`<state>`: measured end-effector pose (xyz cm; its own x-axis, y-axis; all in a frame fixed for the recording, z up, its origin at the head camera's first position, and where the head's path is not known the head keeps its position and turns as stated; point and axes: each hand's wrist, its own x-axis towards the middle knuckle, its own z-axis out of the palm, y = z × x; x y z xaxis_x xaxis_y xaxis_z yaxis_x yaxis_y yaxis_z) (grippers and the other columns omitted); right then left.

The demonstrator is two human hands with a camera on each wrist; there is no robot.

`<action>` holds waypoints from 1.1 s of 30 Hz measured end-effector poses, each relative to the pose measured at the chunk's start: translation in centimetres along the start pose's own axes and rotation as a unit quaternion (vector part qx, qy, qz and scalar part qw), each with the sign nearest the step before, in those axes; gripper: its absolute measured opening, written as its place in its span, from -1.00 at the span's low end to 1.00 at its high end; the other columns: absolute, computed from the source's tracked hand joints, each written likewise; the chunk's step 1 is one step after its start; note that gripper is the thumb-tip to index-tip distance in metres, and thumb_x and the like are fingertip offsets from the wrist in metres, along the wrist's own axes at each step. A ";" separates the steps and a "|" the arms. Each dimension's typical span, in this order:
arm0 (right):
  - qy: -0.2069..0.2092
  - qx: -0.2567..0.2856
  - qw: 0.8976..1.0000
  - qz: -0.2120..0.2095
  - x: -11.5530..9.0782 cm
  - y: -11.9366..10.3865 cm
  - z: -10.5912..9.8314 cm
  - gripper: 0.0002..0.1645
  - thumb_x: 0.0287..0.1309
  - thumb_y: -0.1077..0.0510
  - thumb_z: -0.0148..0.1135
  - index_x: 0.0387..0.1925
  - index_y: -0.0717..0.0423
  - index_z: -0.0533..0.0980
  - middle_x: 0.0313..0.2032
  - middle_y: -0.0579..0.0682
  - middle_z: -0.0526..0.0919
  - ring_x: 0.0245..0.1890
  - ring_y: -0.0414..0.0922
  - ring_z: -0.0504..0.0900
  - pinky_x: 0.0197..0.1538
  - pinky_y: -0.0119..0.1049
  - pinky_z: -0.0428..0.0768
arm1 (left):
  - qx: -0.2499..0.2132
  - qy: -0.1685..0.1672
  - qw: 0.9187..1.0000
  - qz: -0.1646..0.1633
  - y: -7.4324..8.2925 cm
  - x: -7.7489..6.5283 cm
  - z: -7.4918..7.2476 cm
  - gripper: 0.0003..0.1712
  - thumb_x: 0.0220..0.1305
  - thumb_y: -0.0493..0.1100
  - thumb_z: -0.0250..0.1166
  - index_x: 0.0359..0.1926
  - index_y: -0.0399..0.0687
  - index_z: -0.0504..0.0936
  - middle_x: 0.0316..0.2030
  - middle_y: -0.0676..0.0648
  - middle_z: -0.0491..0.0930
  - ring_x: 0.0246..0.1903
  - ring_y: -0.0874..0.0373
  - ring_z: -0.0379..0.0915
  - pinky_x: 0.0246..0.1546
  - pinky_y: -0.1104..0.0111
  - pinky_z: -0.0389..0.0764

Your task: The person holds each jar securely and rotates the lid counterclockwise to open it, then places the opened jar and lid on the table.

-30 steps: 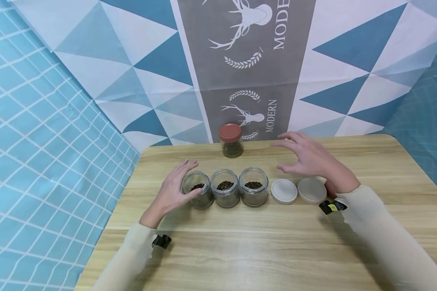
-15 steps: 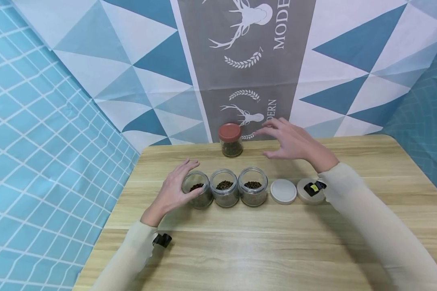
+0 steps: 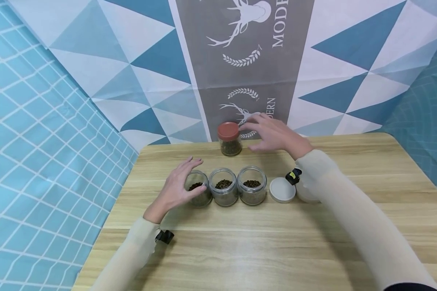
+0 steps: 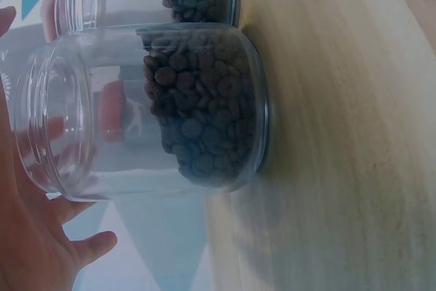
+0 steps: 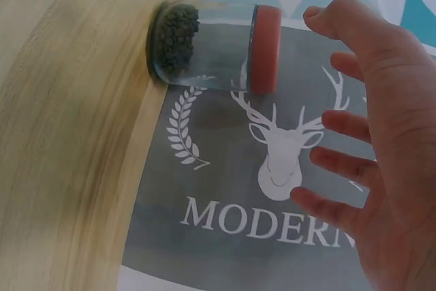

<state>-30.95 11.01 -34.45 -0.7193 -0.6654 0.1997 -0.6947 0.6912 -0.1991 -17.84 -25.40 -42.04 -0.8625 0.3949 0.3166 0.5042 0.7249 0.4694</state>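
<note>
Three lidless glass jars stand side by side, partly filled with small dark brown pellets: the left jar (image 3: 201, 199), the middle jar (image 3: 223, 197) and the right jar (image 3: 252, 197). My left hand (image 3: 175, 186) is spread beside the left jar's mouth, thumb in front and fingers behind; I cannot tell whether it touches the glass. In the left wrist view that jar (image 4: 204, 120) stands upright on the wood. Farther back is a closed jar (image 3: 230, 146) with a red lid (image 3: 228, 131) and dark contents. My right hand (image 3: 273, 134) hovers just right of it, fingers apart, holding nothing.
Two whitish round lids lie right of the open jars: one lid (image 3: 282, 190) in full sight, the other lid (image 3: 305, 195) partly under my right sleeve. A patterned cloth wall (image 3: 349, 48) rises directly behind the wooden table (image 3: 240, 250).
My right hand has moved left and slightly back, from above the whitish lids to beside the red-lidded jar. The left hand has barely shifted. The jars have stayed in place.
</note>
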 end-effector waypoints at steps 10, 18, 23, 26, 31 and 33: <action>-0.023 -0.003 1.000 0.011 2.6 -1.0 0.5 -0.15 0.27 -0.22 0.50 0.55 -0.20 0.54 0.58 0.15 0.47 0.52 0.30 0.46 0.26 0.39 0.73 | 0.001 -0.002 1.000 0.014 0.5 0.5 0.1 0.11 0.40 0.61 0.20 0.64 -0.06 0.49 0.63 -0.21 0.50 0.73 -0.34 0.23 0.61 -0.55 0.25; -0.029 -0.001 0.999 0.016 4.4 -1.2 0.5 -0.16 0.28 -0.19 0.46 0.57 -0.22 0.53 0.58 0.17 0.44 0.51 0.23 0.41 0.48 0.32 0.54 | -0.008 0.008 1.000 0.027 -0.1 0.4 0.6 0.06 0.43 0.56 0.22 0.64 -0.05 0.49 0.62 -0.22 0.51 0.73 -0.33 0.24 0.58 -0.60 0.23; -0.031 -0.001 0.999 0.020 5.3 -1.7 0.4 -0.18 0.30 -0.19 0.48 0.56 -0.23 0.53 0.59 0.14 0.42 0.49 0.19 0.41 0.34 0.34 0.62 | -0.020 0.024 0.998 0.052 -2.4 0.4 1.9 -0.03 0.45 0.48 0.27 0.66 0.06 0.48 0.63 -0.15 0.51 0.74 -0.25 0.23 0.58 -0.59 0.25; -0.024 0.000 1.000 0.014 5.9 -1.6 0.9 -0.19 0.29 -0.19 0.50 0.54 -0.25 0.55 0.55 0.13 0.45 0.44 0.20 0.44 0.25 0.32 0.64 | -0.013 0.018 0.999 0.039 -0.2 0.2 0.7 0.01 0.46 0.52 0.24 0.64 -0.01 0.49 0.62 -0.23 0.52 0.71 -0.35 0.25 0.55 -0.62 0.26; -0.048 0.018 0.999 -0.005 6.6 -1.9 1.5 -0.20 0.34 -0.12 0.52 0.56 -0.20 0.54 0.55 0.19 0.45 0.53 0.31 0.42 0.59 0.31 0.47 | 0.005 0.005 1.000 0.023 0.2 0.2 0.5 0.28 0.39 0.81 -0.03 0.64 -0.09 0.49 0.63 -0.23 0.50 0.72 -0.36 0.23 0.60 -0.56 0.26; -0.069 0.031 0.997 -0.002 6.6 -2.3 1.3 -0.18 0.38 -0.09 0.51 0.61 -0.16 0.50 0.61 0.22 0.39 0.60 0.34 0.36 0.71 0.30 0.34 | 0.005 0.004 1.000 0.022 0.3 0.2 0.4 0.33 0.36 0.85 -0.07 0.63 -0.10 0.49 0.63 -0.22 0.50 0.73 -0.35 0.23 0.61 -0.54 0.26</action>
<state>-34.08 4.65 -33.88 -0.7082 -0.7027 0.0682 -0.6930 0.6733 -0.2578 -17.85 -24.85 -42.17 -0.8391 0.4221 0.3431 0.5410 0.7128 0.4463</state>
